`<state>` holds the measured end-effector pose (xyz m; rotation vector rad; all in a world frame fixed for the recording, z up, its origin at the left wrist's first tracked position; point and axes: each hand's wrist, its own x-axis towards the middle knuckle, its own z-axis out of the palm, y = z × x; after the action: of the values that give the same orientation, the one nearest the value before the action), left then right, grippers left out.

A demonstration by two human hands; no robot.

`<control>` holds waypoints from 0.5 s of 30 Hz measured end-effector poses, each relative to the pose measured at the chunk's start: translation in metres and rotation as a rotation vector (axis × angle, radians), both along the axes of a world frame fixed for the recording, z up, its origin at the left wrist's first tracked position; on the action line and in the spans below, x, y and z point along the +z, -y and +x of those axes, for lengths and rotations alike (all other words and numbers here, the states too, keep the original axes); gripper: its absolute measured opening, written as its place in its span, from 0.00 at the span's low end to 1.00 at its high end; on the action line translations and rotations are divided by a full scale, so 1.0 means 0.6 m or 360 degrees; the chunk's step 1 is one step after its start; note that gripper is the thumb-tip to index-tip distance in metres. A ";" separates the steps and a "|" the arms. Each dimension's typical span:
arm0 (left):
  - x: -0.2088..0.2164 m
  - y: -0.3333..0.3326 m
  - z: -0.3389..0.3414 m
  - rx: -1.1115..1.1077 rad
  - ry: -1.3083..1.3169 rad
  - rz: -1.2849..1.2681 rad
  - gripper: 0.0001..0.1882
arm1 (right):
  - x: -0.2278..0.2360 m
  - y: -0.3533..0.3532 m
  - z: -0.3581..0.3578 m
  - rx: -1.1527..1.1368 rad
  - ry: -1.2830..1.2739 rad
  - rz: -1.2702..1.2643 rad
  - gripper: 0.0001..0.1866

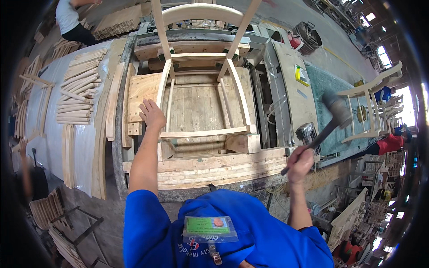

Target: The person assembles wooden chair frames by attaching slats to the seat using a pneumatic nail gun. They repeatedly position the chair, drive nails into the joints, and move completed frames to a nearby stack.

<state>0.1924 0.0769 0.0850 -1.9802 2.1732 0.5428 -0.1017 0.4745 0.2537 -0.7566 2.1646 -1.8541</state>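
A pale wooden chair frame (203, 132) lies in a wooden clamping jig (192, 166) in front of me, its curved backrest (203, 13) at the far end. My left hand (153, 115) rests with fingers spread at the frame's left side rail, beside a flat wooden block (144, 91). In my right hand (300, 164) is a mallet (336, 111), gripped by its dark handle. Its slightly blurred head is raised to the right of the frame, apart from it.
Stacked wooden sticks (80, 87) lie on the left table, with another chair frame (44, 105) beyond. On the right, a green-topped table (324, 85) bears an assembled chair (371, 89). A power tool (306, 132) sits near my right hand. Other people work at far left and right.
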 end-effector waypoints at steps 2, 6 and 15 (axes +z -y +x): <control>0.002 0.000 -0.048 -0.0062 -0.0047 0.0024 0.48 | -0.128 -0.064 0.007 0.0022 -0.0569 0.0387 0.22; -0.007 0.006 -0.020 -0.0109 0.0028 -0.0117 0.47 | -0.170 -0.050 0.034 -0.0086 0.0119 0.0537 0.25; 0.025 -0.022 -0.044 -0.0188 0.0189 -0.0062 0.50 | -0.095 -0.098 0.070 0.1151 -0.0628 0.1441 0.17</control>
<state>0.1661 0.0904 0.1001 -1.8371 2.2257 0.3594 -0.0597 0.5331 0.1968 -1.4380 2.1487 -0.3293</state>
